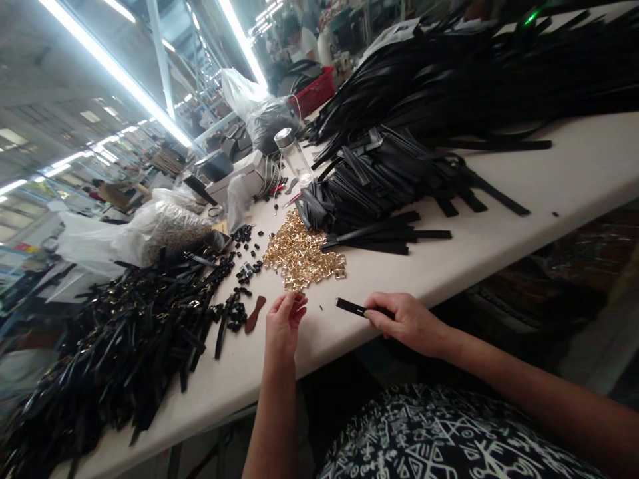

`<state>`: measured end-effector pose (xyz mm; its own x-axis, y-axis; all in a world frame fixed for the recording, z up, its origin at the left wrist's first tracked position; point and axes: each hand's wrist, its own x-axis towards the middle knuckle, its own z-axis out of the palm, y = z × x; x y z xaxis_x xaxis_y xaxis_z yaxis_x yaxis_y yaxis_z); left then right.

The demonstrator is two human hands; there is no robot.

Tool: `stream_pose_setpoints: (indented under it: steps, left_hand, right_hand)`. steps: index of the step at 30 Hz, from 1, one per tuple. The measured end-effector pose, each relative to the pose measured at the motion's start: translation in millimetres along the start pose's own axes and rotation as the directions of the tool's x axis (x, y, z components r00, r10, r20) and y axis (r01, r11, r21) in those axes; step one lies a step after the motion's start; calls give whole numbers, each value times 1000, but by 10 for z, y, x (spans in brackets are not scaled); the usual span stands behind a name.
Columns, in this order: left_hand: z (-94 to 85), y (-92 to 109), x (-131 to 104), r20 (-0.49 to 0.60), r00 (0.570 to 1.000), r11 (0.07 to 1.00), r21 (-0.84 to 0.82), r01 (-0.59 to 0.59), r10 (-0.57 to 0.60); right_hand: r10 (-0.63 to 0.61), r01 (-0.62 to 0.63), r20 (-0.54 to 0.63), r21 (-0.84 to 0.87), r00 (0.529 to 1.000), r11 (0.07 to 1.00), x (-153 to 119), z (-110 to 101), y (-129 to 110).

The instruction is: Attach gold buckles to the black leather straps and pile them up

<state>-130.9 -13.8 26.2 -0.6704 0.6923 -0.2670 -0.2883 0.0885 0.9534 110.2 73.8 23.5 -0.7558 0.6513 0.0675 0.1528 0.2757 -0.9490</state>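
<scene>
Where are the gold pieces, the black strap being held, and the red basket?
Gold pieces (303, 253), head view: middle of the pile.
Held black strap (350, 307), head view: exposed end.
Red basket (318, 92), head view: side wall.

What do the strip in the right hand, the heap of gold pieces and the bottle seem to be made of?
Strip: probably leather or imitation leather; it is flat, dull black, and juts out straight from the right hand.
Gold pieces: likely metal, perhaps plated, given the bright glints.
Bottle: see-through, glass or clear plastic, I can't tell; its silvery lid looks metallic.
</scene>
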Motion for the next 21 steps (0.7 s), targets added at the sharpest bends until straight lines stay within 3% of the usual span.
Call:
stream_pose_setpoints:
  steps: [8, 14, 17, 21]
  left_hand:
    - [326, -11, -317, 82, 991, 938, -323, 124, -102]
    - [400, 20, -470, 144, 984, 913, -379, 152, -104]
    - [429, -4, -518, 133, 987, 918, -375, 130, -86]
    - [486, -46, -556, 79, 997, 940, -340, 13, 15]
  right_hand:
    - [-71, 73, -37, 31, 997, 997, -28, 204, -186]
    - [-109, 114, -111, 45, 988, 992, -59, 215, -228]
    - [-105, 112, -114, 55, 988, 992, -91, 213, -238]
    - [-100, 112, -135, 83, 986, 990, -143, 216, -262]
